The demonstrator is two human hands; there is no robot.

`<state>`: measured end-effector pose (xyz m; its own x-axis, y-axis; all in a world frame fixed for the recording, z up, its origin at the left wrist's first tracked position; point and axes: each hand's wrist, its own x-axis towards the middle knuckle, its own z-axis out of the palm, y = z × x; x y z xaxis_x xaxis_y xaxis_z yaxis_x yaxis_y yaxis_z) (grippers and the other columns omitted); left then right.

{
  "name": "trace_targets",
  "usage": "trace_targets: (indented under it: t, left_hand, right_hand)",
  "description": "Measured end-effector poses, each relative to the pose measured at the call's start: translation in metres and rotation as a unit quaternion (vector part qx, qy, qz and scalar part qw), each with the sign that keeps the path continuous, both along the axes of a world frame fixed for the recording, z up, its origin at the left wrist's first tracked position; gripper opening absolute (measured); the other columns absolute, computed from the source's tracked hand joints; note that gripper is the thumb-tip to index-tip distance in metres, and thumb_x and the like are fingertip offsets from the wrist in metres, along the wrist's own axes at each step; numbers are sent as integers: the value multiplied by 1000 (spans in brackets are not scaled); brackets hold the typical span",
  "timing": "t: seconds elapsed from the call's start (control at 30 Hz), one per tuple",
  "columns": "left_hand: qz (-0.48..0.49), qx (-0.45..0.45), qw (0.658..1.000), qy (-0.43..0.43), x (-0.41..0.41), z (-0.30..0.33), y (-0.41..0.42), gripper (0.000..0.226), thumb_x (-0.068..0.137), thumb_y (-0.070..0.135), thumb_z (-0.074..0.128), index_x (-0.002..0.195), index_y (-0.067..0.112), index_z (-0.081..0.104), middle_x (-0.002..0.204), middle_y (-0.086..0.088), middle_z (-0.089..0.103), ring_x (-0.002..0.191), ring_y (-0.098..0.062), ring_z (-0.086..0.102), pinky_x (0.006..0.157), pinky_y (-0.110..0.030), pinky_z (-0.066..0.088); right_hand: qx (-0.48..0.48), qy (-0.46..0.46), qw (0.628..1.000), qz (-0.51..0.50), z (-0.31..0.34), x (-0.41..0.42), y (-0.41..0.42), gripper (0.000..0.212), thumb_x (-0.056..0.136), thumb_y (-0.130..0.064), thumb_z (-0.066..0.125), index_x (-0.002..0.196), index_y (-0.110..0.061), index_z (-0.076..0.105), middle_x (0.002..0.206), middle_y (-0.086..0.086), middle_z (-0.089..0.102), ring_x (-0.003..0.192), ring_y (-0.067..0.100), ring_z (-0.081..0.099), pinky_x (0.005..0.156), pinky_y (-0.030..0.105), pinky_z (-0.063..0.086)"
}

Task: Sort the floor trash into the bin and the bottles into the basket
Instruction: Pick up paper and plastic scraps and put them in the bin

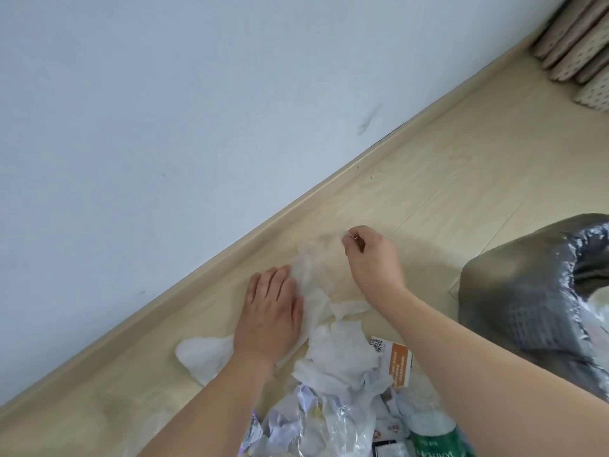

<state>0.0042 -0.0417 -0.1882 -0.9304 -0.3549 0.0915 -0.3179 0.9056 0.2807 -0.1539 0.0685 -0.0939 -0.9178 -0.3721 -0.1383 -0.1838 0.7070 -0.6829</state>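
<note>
The left hand [268, 308] lies flat with straight fingers on a thin clear plastic sheet [316, 278] spread on the wooden floor [461, 179] near the baseboard, while the right hand [369, 255] pinches the sheet's far edge between thumb and fingertips. Close to the person lies a heap of crumpled white paper [339, 361], an orange-and-white carton [397, 361] and a green-labelled bottle [431, 437]. The bin [527, 291], lined with a dark bag, stands on the floor to the right.
</note>
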Motion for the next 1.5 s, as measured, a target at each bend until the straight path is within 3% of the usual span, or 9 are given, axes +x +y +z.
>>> trace_targets:
  t: [0.27,0.4,0.53,0.73,0.9,1.0,1.2,1.4,1.5]
  left_hand:
    - [-44,-28,988,-144,-16,37,-4,43,86,11,46,128,12,53,127,-6,51,110,-27,49,97,-32,40]
    - [-82,10,975,-206,-19,77,-21,24,93,11,40,107,11,60,117,-6,53,111,-27,50,92,-35,44]
    - [-51,117,969,-210,-6,137,-29,25,93,19,47,68,16,45,90,-2,51,69,-20,43,63,-31,34]
    - [16,377,913,-154,8,240,6,19,91,19,60,74,13,59,89,-1,69,79,-17,59,70,-30,48]
    - [52,501,862,-57,5,307,72,25,86,5,49,62,10,54,63,-6,54,59,-19,55,68,-37,54]
    - [56,537,842,-6,-9,340,105,36,83,5,41,50,17,44,58,1,45,51,-17,48,56,-29,49]
    - [20,570,820,45,-62,371,177,19,82,7,42,67,10,52,62,-2,43,59,-24,57,55,-30,53]
    - [15,510,860,-10,-118,341,253,16,87,6,40,81,2,54,78,-12,64,76,-34,72,68,-40,61]
    - [0,412,904,-117,-136,313,281,17,93,9,42,92,4,58,101,-19,67,86,-30,71,73,-37,61]
  right_hand:
    - [50,-13,998,25,105,54,66,19,96,-23,49,85,-19,63,72,0,63,70,22,62,59,32,47]
    - [39,22,999,-8,148,66,94,18,97,-25,50,87,-22,65,76,-5,66,72,18,63,67,34,53]
    - [3,46,999,-20,183,84,126,15,96,-27,52,86,-26,63,70,-6,67,66,18,65,62,31,53]
    - [-19,52,998,-10,218,91,183,15,94,-25,56,85,-22,67,67,-5,66,59,14,62,54,23,47]
    - [-74,46,993,-75,229,72,242,17,93,-20,57,86,-14,71,66,1,66,53,12,54,52,25,43]
    - [-107,24,985,-132,226,61,271,19,94,-18,54,87,-9,70,72,10,69,62,20,59,61,39,55]
    - [-114,-26,976,-181,218,45,308,26,92,-9,46,97,-17,70,75,2,66,53,13,51,44,22,37]
    - [-107,-91,976,-168,203,38,324,48,89,-1,36,128,-17,57,119,6,62,82,17,56,64,25,45]
    - [-96,-89,974,-184,196,36,332,30,85,1,36,102,-12,57,98,7,59,81,19,54,68,29,45]
